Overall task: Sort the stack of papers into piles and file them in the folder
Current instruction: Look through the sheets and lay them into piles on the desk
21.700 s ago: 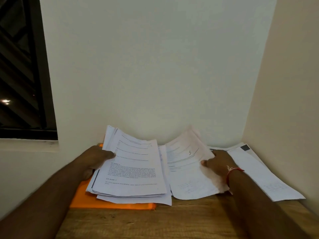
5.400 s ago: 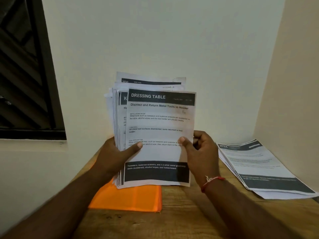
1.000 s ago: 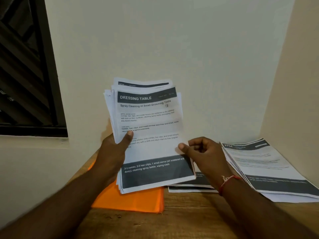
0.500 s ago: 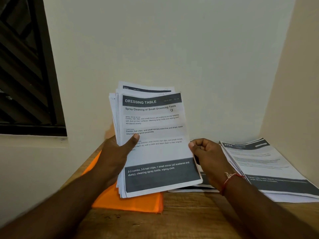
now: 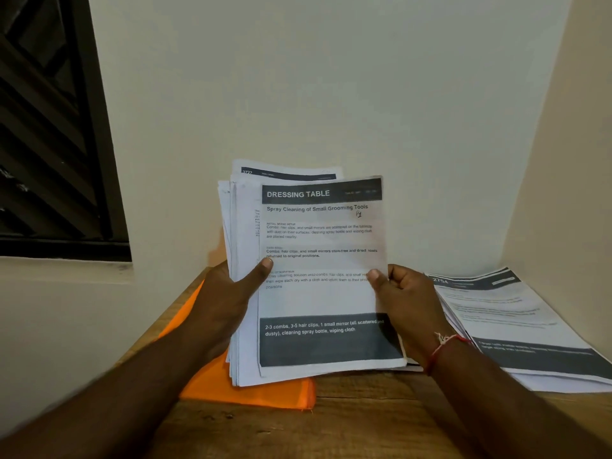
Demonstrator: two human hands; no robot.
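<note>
paper stack (image 5: 245,293) upright, "dressing table" top sheet (image 5: 323,270) offset right; left hand (image 5: 225,306) grips stack, right hand (image 5: 402,299) pinches top sheet.

The stack (image 5: 314,299) hides most of the folder (image 5: 251,392). The right pile (image 5: 516,319) is cut by the edge, its text blurred.

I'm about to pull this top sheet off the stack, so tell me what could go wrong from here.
1. The right hand pinches only the edge of the top sheet; a quick pull might crease it or drag the next page along.
2. The left hand holds the unevenly fanned stack upright above the folder; pages could slip out.
3. The pile on the right has a similar dark header, so misfiling seems possible.
</note>
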